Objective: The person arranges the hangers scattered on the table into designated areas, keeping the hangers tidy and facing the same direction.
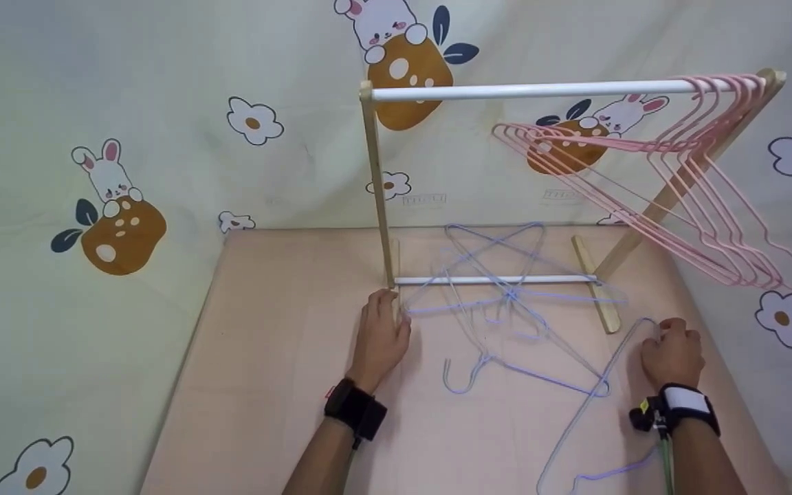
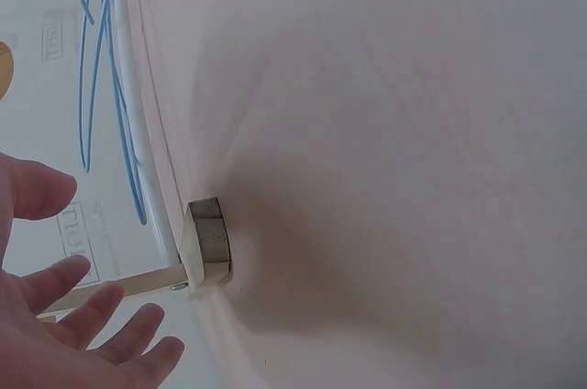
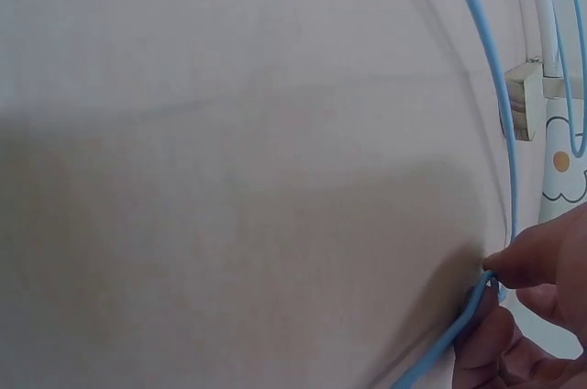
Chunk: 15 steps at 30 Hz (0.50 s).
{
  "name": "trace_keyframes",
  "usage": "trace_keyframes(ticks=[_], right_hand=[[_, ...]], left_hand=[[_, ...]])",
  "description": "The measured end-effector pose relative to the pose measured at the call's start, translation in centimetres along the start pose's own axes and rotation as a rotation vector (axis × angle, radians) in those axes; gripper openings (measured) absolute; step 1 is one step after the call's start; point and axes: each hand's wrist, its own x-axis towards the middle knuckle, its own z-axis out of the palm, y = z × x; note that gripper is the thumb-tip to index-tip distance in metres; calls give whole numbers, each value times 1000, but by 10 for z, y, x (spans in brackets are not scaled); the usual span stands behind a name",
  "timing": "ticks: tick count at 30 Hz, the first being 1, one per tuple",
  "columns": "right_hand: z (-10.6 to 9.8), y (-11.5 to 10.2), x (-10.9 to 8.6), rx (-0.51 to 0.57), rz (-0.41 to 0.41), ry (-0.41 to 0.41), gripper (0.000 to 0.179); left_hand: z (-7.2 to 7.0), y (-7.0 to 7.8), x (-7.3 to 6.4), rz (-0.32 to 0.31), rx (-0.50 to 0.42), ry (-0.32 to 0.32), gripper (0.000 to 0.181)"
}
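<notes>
My right hand point(image 1: 674, 354) pinches a corner of a blue wire hanger point(image 3: 500, 95) between thumb and fingers, low over the table at the right. That hanger's long side slants down toward the front edge of the head view. My left hand point(image 1: 379, 344) has its fingers loosely extended beside the left foot point(image 2: 211, 242) of a small clothes rack, and holds nothing. Between the hands, several blue hangers point(image 1: 511, 294) lie tangled across the rack's lower white bar point(image 1: 465, 280). One hook point(image 1: 458, 390) points toward the front left.
Several pink hangers point(image 1: 671, 146) hang bunched at the right end of the rack's upper white bar point(image 1: 540, 90). The rack's right wooden foot point(image 1: 597, 285) stands behind my right hand. A printed cloth wall point(image 1: 300, 179) closes off the back and sides of the pink tabletop point(image 1: 265, 357).
</notes>
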Motion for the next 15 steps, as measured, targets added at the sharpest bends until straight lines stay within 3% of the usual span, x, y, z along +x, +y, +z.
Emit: trace_keyframes(ticks=[15], right_hand=[[-10, 1, 0, 43, 53, -35, 52]], left_hand=[[5, 9, 1, -1, 10, -39, 42]])
